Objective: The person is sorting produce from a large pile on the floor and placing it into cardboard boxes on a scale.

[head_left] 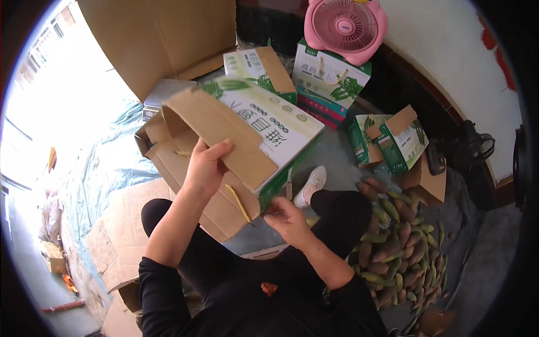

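A white and green printed cardboard carton lies tilted across my lap, its brown inner flaps spread at the near left end. My left hand is closed on a brown flap, the thumb over its edge and the other fingers partly hidden. At the carton's near green corner, my right hand pinches the cardboard edge. A yellow cord handle hangs on the lower flap between my hands. The carton's inside is mostly hidden.
Long green and reddish-brown produce is heaped at my right. Similar cartons stand beyond it. A pink fan sits on stacked boxes. Flattened cardboard and blue sheeting lie at my left. A black fan stands by the wall.
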A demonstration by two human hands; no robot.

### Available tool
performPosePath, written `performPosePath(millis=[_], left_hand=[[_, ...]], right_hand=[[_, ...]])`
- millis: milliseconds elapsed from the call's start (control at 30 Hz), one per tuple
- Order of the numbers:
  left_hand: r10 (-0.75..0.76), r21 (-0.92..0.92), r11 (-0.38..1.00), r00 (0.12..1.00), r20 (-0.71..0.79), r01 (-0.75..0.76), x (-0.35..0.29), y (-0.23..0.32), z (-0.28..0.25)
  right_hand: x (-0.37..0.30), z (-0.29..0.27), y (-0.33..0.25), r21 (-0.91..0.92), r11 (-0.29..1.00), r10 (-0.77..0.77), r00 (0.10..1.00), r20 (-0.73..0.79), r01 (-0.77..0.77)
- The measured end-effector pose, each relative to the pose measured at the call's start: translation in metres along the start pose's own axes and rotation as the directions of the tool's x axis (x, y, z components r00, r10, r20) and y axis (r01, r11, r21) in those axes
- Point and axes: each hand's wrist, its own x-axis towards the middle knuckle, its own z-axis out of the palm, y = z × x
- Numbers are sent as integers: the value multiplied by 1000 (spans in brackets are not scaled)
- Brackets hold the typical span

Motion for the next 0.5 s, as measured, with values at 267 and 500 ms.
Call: performPosePath(millis=[267, 500], left_hand=[[182, 556, 800, 974, 133, -225, 19, 0, -24], [228, 945, 136, 938, 262, -298, 38, -42, -57]], right_hand=[[-21, -38, -49, -431, 899, -127, 987, -102, 71], [-48, -91, -104, -468, 869, -366, 843, -395, 158]])
